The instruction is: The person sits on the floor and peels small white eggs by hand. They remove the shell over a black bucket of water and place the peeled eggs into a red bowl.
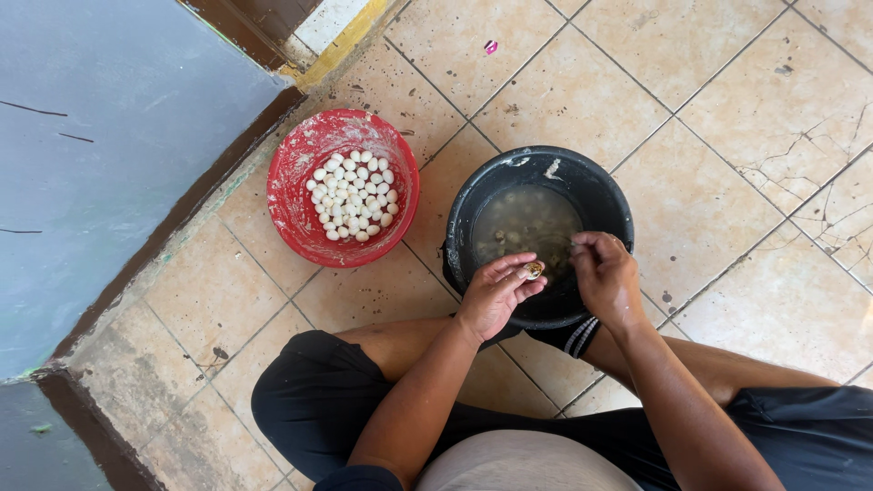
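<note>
I sit on a tiled floor with a black bucket [473, 195] of cloudy water and small speckled eggs in front of me. My left hand [496, 293] holds one small speckled egg [534, 270] at its fingertips over the bucket's near rim. My right hand [605, 275] hovers just right of that egg, with its fingertips pinched over the water. What it pinches is too small to make out. A red bowl [296, 195] holding several peeled white eggs [353, 195] sits to the left of the bucket.
A grey wall [100, 136] with a dark skirting runs along the left. A doorway threshold [332, 41] lies at the top left. My legs in black shorts [318, 391] rest against the bucket's near side. A small pink scrap [490, 46] lies on the far tiles.
</note>
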